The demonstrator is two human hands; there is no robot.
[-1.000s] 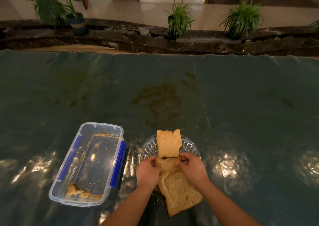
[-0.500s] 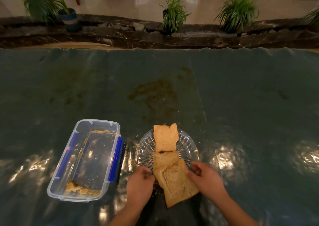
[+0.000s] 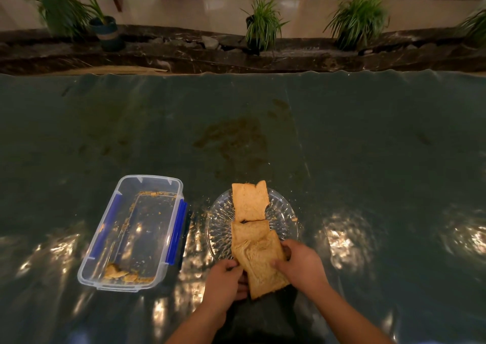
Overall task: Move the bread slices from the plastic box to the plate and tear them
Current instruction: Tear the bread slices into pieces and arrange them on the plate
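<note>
Bread is the item under handling: a tan, roughly square slice [image 3: 259, 267] is gripped at the near rim of a clear, ribbed glass plate [image 3: 285, 219]. The person's left hand [image 3: 223, 282] pinches the slice's left edge, fingers curled tight on the crust. The right hand [image 3: 301, 263] holds the right edge, thumb on top and fingers wrapped beneath. The slice is tilted, its near corner hanging past the plate toward the person.

Two further pieces lie on the plate. A smaller tan piece [image 3: 248, 230] sits mid-plate, partly under the held slice. A second tan piece with a ragged far edge [image 3: 249, 201] lies beyond it and overhangs the far rim. The two nearly touch; a dark gap shows between them.

A clear rectangular plastic box with blue side clips [image 3: 173, 188] stands just left of the plate, lid off. It holds only crumbs and small scraps [image 3: 118, 274] in its near left corner.

Both rest on a dark green glossy table covering [image 3: 368, 146], which bears a brownish stain [image 3: 234, 138] beyond the plate.
</note>
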